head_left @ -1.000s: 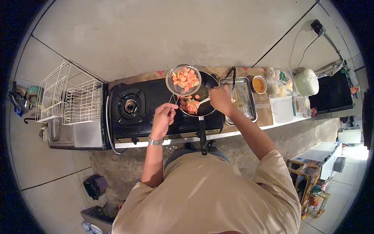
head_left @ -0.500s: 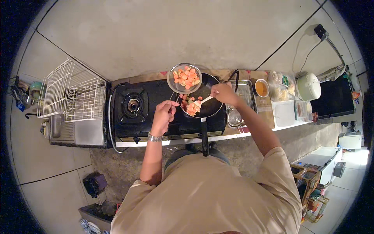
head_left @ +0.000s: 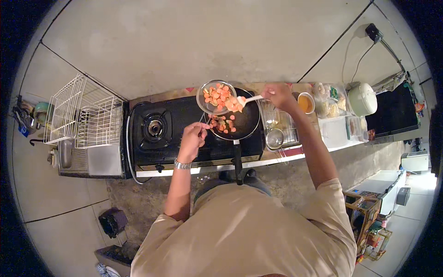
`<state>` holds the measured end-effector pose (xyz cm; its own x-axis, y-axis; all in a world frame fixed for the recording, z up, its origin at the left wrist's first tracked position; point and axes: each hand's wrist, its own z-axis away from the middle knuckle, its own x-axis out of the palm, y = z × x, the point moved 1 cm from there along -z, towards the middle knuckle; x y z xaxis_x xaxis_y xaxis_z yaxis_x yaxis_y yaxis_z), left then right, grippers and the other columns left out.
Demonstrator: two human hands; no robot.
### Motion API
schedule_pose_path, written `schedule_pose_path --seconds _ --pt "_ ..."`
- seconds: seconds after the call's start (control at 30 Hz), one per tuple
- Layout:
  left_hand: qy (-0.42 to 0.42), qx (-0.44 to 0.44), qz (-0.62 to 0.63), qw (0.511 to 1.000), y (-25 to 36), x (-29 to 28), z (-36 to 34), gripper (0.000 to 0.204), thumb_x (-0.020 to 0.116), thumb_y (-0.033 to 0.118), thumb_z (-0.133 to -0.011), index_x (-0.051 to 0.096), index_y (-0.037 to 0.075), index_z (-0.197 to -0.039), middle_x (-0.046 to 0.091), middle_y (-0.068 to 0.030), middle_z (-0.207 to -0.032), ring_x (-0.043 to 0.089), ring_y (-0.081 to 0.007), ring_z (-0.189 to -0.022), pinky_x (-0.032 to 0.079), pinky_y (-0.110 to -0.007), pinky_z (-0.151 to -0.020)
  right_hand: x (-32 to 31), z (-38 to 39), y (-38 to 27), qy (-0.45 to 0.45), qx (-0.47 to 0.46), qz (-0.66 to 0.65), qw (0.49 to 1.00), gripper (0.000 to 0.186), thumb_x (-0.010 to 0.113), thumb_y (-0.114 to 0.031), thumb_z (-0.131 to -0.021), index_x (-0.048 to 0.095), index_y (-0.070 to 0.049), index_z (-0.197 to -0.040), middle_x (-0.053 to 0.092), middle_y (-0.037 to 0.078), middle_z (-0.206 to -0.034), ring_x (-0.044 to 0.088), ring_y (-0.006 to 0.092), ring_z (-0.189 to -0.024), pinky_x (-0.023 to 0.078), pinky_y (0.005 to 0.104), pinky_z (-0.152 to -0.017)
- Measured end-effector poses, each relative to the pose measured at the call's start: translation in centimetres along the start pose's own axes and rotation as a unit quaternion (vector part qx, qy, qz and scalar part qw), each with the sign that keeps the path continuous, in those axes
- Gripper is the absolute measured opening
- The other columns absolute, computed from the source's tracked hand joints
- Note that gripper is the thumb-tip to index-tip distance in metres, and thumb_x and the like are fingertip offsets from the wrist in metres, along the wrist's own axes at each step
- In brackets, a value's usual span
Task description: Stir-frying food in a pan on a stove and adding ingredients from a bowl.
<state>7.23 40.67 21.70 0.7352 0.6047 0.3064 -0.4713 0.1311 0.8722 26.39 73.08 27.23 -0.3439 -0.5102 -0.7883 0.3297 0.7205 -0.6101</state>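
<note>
My left hand (head_left: 194, 137) is closed in a pinch at the left rim of the dark frying pan (head_left: 247, 122). Thin wire runs from its fingers up to a round mesh strainer (head_left: 200, 99), which seems to be held by that wire handle. The strainer hangs over the pan's far left edge, with orange carrot slices (head_left: 218, 95) in it. My right hand (head_left: 275, 93) grips a pale spoon (head_left: 254, 98). Its head, heaped with carrot pieces, is at the strainer's right rim. More carrot slices (head_left: 222, 123) lie in the left of the pan, whose black handle points toward me.
The black gas stove (head_left: 182, 124) has a bare burner (head_left: 155, 128) at left. Beyond it stands a white wire dish rack (head_left: 99, 120) by a sink (head_left: 66, 152). Right of the pan are a wire-handled small strainer (head_left: 275, 138), a cup of orange liquid (head_left: 305, 103), bagged food (head_left: 330, 100) and a pale-green pot (head_left: 362, 99).
My right hand has lifted the spoon with carrot pieces out of the pan, up to the strainer's edge. Fewer slices lie in the pan. My left hand has barely moved.
</note>
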Motion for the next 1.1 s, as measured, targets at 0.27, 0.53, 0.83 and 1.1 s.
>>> schedule_pose_path --seconds 0.27,0.53,0.83,1.1 --pt "-0.028 -0.028 0.022 0.999 -0.9 3.2 1.4 0.029 0.042 0.016 -0.106 0.065 -0.001 -0.103 0.047 0.0026 -0.067 0.034 -0.0046 -0.052 0.025 -0.022 -0.044 -0.6 1.2 -10.9 0.189 -0.14 0.351 0.906 0.01 0.068 -0.018 -0.088 0.066 -0.012 -0.096 0.058 0.005 -0.097 0.057 0.0233 -0.101 0.044 0.0427 -0.088" --pt "-0.029 -0.03 0.034 0.999 0.2 3.9 1.7 0.027 0.045 0.016 -0.106 0.066 -0.001 -0.104 0.046 0.0032 -0.066 0.034 -0.0043 -0.05 0.025 -0.021 -0.043 0.4 5.1 -8.2 0.219 -0.076 0.408 0.883 0.013 0.059 -0.015 -0.09 0.064 -0.007 -0.099 0.058 0.011 -0.1 0.059 0.0272 -0.098 0.046 0.0417 -0.086" --pt "-0.026 -0.018 0.069 0.997 0.5 8.0 2.0 0.024 0.048 0.014 -0.105 0.069 0.001 -0.102 0.049 0.0045 -0.068 0.038 -0.0042 -0.052 0.028 -0.02 -0.044 4.0 11.6 -5.8 0.128 0.136 0.203 0.961 0.024 0.053 -0.012 -0.097 0.054 -0.009 -0.12 0.063 0.017 -0.101 0.069 0.0388 -0.074 0.054 0.052 -0.06" --pt "-0.062 -0.009 0.033 0.998 0.6 6.9 2.1 0.027 0.045 0.015 -0.107 0.067 0.0 -0.103 0.049 0.0039 -0.068 0.038 -0.0042 -0.052 0.028 -0.021 -0.044 4.0 15.2 -7.6 0.23 0.08 0.128 0.961 0.021 0.056 -0.011 -0.093 0.053 -0.004 -0.112 0.065 0.018 -0.09 0.068 0.0415 -0.078 0.055 0.0518 -0.063"
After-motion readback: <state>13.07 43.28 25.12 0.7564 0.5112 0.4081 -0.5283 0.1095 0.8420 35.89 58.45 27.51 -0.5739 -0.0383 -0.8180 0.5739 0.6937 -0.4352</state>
